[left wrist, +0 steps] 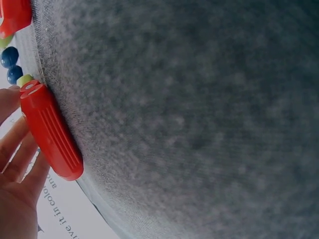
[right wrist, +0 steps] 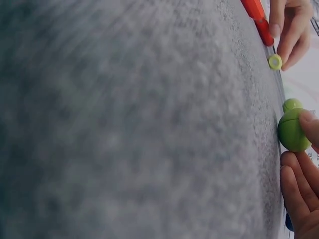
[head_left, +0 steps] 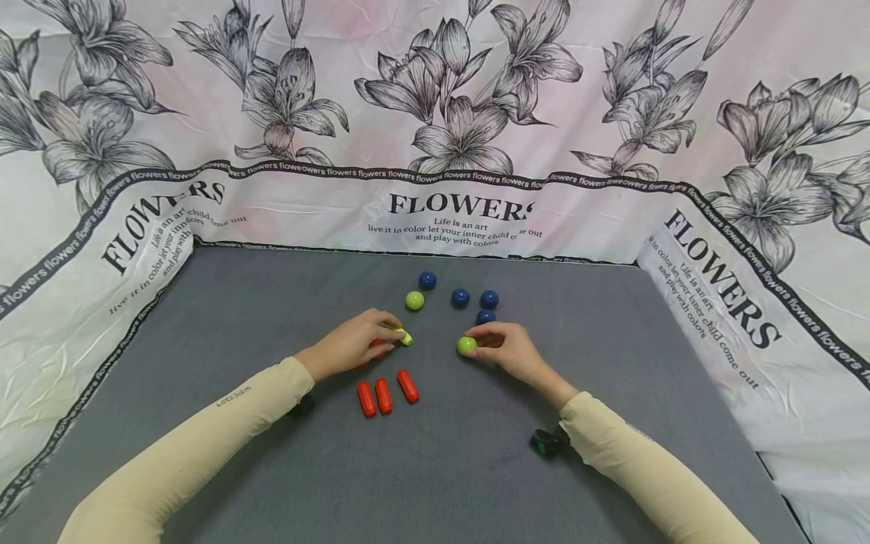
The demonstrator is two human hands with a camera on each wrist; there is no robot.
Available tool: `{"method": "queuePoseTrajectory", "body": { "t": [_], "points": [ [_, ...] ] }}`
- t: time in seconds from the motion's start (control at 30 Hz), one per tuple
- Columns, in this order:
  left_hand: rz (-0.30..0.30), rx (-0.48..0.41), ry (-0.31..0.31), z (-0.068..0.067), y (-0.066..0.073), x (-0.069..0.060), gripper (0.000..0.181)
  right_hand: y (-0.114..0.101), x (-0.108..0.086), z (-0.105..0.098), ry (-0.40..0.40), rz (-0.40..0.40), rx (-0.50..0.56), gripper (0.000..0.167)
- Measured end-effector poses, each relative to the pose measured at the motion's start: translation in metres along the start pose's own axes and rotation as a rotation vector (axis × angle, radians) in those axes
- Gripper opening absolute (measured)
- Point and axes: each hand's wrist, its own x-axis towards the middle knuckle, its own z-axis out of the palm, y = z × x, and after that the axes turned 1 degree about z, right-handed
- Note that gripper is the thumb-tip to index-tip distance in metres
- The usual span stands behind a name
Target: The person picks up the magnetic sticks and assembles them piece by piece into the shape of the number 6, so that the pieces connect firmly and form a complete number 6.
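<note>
My left hand (head_left: 359, 340) pinches a small yellow-green bead (head_left: 405, 337) with a faceted end (right wrist: 274, 61) at its fingertips. Red tube-shaped pieces (head_left: 377, 349) lie partly hidden beneath this hand. A ridged red tube-shaped piece (left wrist: 51, 130) stands out in the left wrist view, in front of the fingers. To the right, my right hand (head_left: 511, 349) holds a round green bead (head_left: 466, 346) between thumb and fingers, at or just above the grey table. The right wrist view shows the thumb on this green bead (right wrist: 293, 130).
Three red tube-shaped pieces (head_left: 384, 396) lie nearer the front. Several blue beads (head_left: 460, 298) sit behind the hands, one right by the right hand. Another green bead (head_left: 414, 301) is behind the left hand. A flower-printed cloth (head_left: 448, 211) borders the grey table (head_left: 435, 468).
</note>
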Motion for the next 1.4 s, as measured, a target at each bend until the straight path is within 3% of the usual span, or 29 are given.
{"method": "queuePoseTrajectory", "body": {
  "t": [0.53, 0.83, 1.07, 1.23, 1.4],
  "points": [
    [-0.030, 0.003, -0.022, -0.002, 0.003, 0.003, 0.027, 0.000, 0.003, 0.003, 0.007, 0.006, 0.007, 0.030],
    [-0.058, -0.042, -0.015, -0.003, 0.000, 0.012, 0.024, -0.001, 0.003, 0.002, 0.001, 0.018, -0.001, 0.030],
    [-0.099, -0.068, -0.014, -0.001, -0.004, 0.022, 0.024, 0.035, 0.014, 0.007, 0.011, 0.021, -0.008, 0.033],
    [-0.105, -0.092, -0.019, 0.000, -0.007, 0.027, 0.025, 0.037, 0.014, 0.006, 0.016, 0.008, 0.006, 0.032],
    [-0.128, -0.181, -0.013, 0.001, -0.011, 0.031, 0.026, 0.038, 0.014, 0.007, 0.018, 0.000, -0.003, 0.030]
  ]
}}
